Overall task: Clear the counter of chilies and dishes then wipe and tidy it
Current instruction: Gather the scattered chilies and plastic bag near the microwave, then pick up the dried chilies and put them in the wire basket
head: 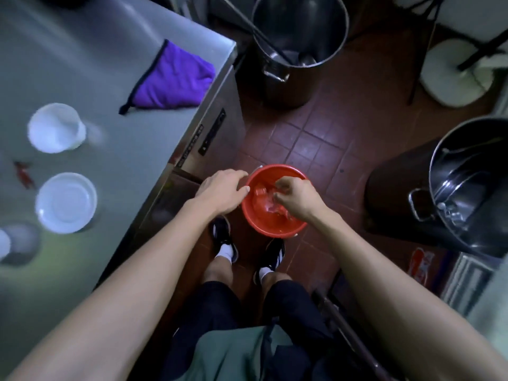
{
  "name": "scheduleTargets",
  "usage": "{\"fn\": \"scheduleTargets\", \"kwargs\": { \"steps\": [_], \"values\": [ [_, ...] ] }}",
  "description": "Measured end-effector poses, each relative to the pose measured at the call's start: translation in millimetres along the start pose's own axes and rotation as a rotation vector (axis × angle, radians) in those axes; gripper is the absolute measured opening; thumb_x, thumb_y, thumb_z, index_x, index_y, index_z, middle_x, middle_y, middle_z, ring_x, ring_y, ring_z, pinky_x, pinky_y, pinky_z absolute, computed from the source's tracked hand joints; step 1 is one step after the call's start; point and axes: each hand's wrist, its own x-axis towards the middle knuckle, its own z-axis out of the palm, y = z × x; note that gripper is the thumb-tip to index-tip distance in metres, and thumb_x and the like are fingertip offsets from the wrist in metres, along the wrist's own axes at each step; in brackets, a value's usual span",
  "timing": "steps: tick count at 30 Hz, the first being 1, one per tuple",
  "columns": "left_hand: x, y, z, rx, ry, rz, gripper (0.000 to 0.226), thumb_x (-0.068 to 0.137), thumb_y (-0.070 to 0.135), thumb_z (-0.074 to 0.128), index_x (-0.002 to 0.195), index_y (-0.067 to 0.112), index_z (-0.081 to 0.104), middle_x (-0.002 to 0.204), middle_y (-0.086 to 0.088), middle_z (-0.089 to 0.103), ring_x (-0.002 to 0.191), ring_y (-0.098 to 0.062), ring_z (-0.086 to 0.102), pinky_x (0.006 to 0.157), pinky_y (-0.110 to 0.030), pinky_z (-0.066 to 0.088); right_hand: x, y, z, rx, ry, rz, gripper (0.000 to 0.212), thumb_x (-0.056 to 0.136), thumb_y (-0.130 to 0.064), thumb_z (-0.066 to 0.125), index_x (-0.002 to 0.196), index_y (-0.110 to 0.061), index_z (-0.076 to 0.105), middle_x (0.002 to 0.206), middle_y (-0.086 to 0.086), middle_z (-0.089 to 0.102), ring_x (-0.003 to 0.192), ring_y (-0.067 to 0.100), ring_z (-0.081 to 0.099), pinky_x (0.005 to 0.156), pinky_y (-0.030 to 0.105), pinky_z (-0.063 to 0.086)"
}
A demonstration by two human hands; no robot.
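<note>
A red bucket (pixel 275 224) stands on the tiled floor just past my feet, with red scraps and wet bits inside. My right hand (pixel 295 198) hovers over its middle, fingers bunched together; I see nothing between them. My left hand (pixel 220 192) is palm down with loose fingers, its fingertips at the bucket's left rim. On the steel counter (pixel 123 149) to the left lie a few red chilies (pixel 24 176), a white cup (pixel 55 127), a white saucer (pixel 66 202) and a purple cloth (pixel 173 78).
Another white dish (pixel 4 243) shows at the counter's left edge. A tall steel pot (pixel 299 37) stands beyond the bucket, a second large pot (pixel 472 188) to the right. A white-cushioned stool (pixel 456 75) is at the back right.
</note>
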Motion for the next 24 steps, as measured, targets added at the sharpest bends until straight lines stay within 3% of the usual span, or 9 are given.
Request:
{"fn": "scheduleTargets", "kwargs": {
  "steps": [6, 11, 21, 24],
  "values": [
    [-62, -21, -31, -0.096, 0.149, -0.112, 0.049, 0.097, 0.046, 0.049, 0.143, 0.030, 0.047, 0.145, 0.000, 0.052, 0.130, -0.025, 0.050, 0.106, -0.043, 0.043, -21, -67, -11, -0.067, -0.010, -0.211, 0.023, 0.088, -0.024, 0.063, 0.110, -0.023, 0.071, 0.105, 0.000, 0.075, 0.089, 0.018, 0.072, 0.081, 0.032, 0.058],
    [-118, -57, -35, -0.181, 0.232, -0.226, 0.047, 0.098, 0.046, 0.048, 0.143, 0.031, 0.047, 0.145, 0.001, 0.051, 0.133, -0.025, 0.047, 0.109, -0.043, 0.040, -34, -124, 6, -0.131, -0.057, -0.346, 0.029, 0.086, -0.022, 0.069, 0.115, -0.017, 0.070, 0.110, 0.002, 0.075, 0.103, 0.018, 0.070, 0.093, 0.032, 0.054],
    [-265, -163, 0, -0.356, 0.439, -0.450, 0.046, 0.097, 0.044, 0.052, 0.140, 0.028, 0.052, 0.143, 0.002, 0.053, 0.130, -0.024, 0.050, 0.105, -0.039, 0.043, -90, -240, 102, -0.242, -0.138, -0.567, 0.022, 0.083, -0.022, 0.071, 0.104, -0.020, 0.074, 0.101, -0.002, 0.076, 0.094, 0.016, 0.071, 0.086, 0.030, 0.055],
    [-308, -192, 17, -0.397, 0.481, -0.489, 0.046, 0.097, 0.043, 0.053, 0.140, 0.027, 0.052, 0.144, 0.001, 0.053, 0.131, -0.023, 0.049, 0.105, -0.038, 0.041, -112, -267, 138, -0.301, -0.188, -0.622, 0.016, 0.084, -0.022, 0.070, 0.098, -0.016, 0.073, 0.096, 0.001, 0.076, 0.094, 0.021, 0.071, 0.086, 0.036, 0.054]
  ]
}}
